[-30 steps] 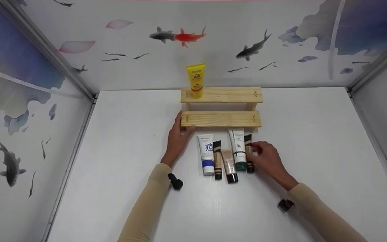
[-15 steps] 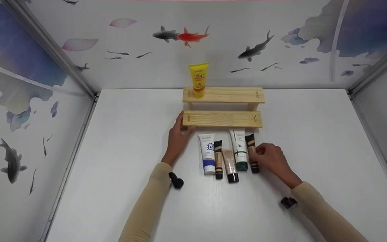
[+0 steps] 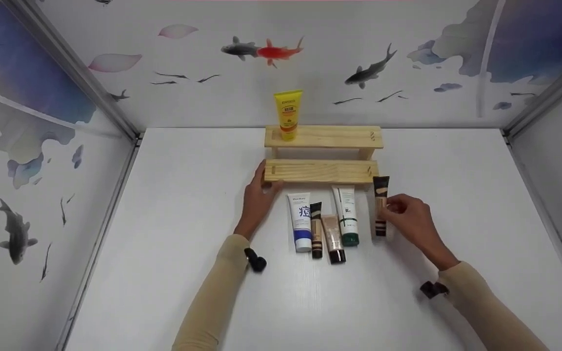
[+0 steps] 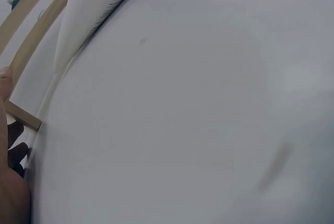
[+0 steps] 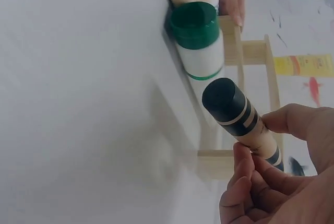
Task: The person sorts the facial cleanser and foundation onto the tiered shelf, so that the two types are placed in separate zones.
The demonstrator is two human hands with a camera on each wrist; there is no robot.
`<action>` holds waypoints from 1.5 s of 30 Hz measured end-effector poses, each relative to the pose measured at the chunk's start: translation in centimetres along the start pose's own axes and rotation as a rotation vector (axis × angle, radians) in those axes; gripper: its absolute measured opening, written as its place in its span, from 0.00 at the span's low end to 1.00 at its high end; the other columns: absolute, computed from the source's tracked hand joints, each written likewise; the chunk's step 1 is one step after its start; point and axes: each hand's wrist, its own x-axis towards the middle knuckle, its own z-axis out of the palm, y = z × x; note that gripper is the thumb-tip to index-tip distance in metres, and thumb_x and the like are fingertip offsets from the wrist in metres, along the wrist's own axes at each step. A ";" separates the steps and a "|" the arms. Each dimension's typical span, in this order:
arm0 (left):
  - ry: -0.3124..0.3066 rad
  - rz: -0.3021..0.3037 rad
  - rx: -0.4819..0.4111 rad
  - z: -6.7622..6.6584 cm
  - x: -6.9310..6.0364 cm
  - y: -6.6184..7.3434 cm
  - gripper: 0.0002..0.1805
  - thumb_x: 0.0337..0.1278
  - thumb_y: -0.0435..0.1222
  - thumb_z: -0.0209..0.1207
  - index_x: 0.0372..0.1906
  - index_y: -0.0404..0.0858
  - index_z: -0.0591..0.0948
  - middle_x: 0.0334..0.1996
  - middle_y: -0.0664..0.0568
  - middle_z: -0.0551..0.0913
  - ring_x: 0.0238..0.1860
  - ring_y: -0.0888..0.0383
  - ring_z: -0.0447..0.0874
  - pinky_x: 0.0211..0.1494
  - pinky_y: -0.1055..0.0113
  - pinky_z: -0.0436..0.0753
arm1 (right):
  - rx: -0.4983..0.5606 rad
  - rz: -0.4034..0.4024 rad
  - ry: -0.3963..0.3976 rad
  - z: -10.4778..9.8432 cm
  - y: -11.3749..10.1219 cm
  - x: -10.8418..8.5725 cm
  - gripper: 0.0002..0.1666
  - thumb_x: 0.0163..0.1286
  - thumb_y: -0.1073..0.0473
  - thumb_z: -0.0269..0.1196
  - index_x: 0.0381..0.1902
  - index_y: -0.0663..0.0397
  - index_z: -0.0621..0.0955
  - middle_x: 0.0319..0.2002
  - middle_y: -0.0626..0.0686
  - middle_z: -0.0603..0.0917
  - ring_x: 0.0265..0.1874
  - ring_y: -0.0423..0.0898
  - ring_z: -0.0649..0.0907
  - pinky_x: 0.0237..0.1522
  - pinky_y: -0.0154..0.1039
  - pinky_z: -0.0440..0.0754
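Note:
My right hand (image 3: 410, 217) pinches a black-and-beige cosmetic tube (image 5: 258, 138) between thumb and fingers. The tube is lifted off the table, its black cap towards me, to the right of the other tubes. My left hand (image 3: 259, 197) grips the left end of a two-tier wooden rack (image 3: 322, 170), its thumb at the front edge of the lower shelf. Between the hands lie a white-and-blue tube (image 3: 301, 222), a second black-and-beige tube (image 3: 316, 229), a shimmery beige tube (image 3: 333, 236) and a white tube with a green cap (image 5: 195, 41).
A yellow tube (image 3: 288, 114) stands upright at the left end of the rack's upper shelf. The rack stands on a white table (image 3: 188, 195), near the back wall. Printed side walls (image 3: 32, 170) enclose the table.
My right hand has lifted the black-and-beige tube from beside the green-capped tube and moved it right and a little towards the rack. My left hand keeps its hold on the rack.

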 end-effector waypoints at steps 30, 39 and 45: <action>-0.002 -0.018 -0.011 0.0 -0.1 0.1 0.47 0.79 0.57 0.65 0.91 0.48 0.58 0.75 0.52 0.79 0.59 0.55 0.82 0.69 0.53 0.78 | 0.124 -0.187 0.234 -1.1 -5.0 5.1 0.22 0.76 0.54 0.74 0.59 0.62 0.88 0.47 0.60 0.89 0.45 0.48 0.82 0.43 0.25 0.77; -0.001 -0.012 -0.006 0.0 0.0 0.2 0.47 0.79 0.55 0.65 0.91 0.46 0.57 0.78 0.50 0.77 0.61 0.54 0.82 0.72 0.52 0.76 | 0.208 -0.227 0.265 -0.2 -6.0 6.6 0.19 0.74 0.54 0.74 0.55 0.61 0.87 0.45 0.56 0.88 0.42 0.46 0.84 0.43 0.29 0.81; 0.003 -0.007 -0.003 0.0 0.0 0.0 0.48 0.79 0.56 0.65 0.91 0.46 0.57 0.77 0.50 0.78 0.60 0.55 0.82 0.71 0.52 0.77 | 0.240 -0.268 0.267 0.3 -6.9 7.6 0.19 0.75 0.54 0.75 0.55 0.62 0.87 0.45 0.55 0.89 0.42 0.45 0.85 0.46 0.29 0.82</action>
